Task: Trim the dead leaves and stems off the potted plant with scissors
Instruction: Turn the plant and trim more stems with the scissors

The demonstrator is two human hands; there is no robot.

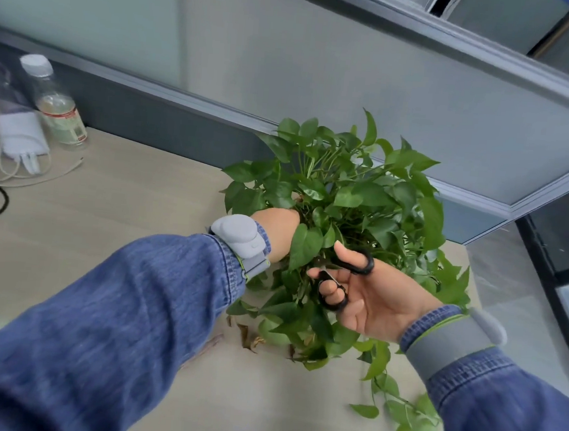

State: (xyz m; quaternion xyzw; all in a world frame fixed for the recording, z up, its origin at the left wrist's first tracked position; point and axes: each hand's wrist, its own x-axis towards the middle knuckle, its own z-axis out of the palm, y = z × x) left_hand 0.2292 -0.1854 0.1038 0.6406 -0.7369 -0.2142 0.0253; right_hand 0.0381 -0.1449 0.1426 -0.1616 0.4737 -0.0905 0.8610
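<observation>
While right hand (pixel 368 301) grips scissors (pixel 343 279), left hand (pixel 278 232) reaches into plant (pixel 349 200), fingers hidden; bottle (pixel 57 102) holds little liquid, label unreadable.

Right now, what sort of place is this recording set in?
Probably an office cubicle: a pale wood-grain desk backed by a grey partition panel with frosted glazing, plus a white power adapter with cables beside a clear plastic water bottle.

A pale wood desk (pixel 122 201) bears the potted plant (pixel 346 200), brown clippings (pixel 248 339), a bottle (pixel 57 102) and a charger (pixel 21 137).
</observation>
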